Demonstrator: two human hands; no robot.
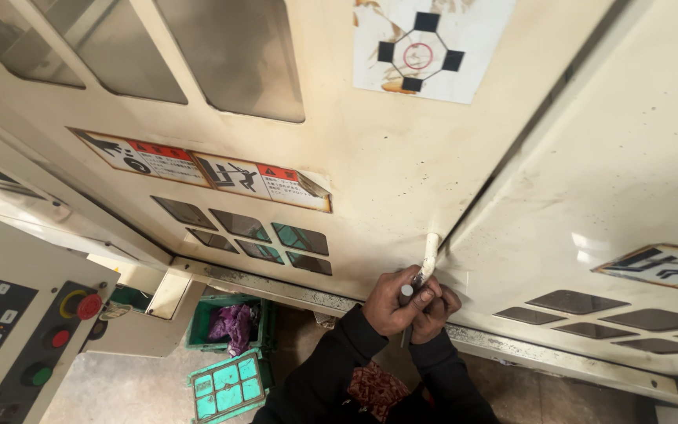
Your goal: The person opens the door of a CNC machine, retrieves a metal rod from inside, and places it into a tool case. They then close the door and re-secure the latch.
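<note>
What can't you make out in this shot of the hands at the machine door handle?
- Head view: how the right hand grips, since the left hand covers it.
- Lower end of the white door handle, hidden by the fingers.
- The thin metal rod: mostly hidden between the hands.
- Purple stuff in the green crate: too small.

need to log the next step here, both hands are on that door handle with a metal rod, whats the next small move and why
Probably pull the white door handle sideways to part the two panels. Both the left hand and right hand are clasped at its base with the thin metal rod, and the seam looks shut.
</note>
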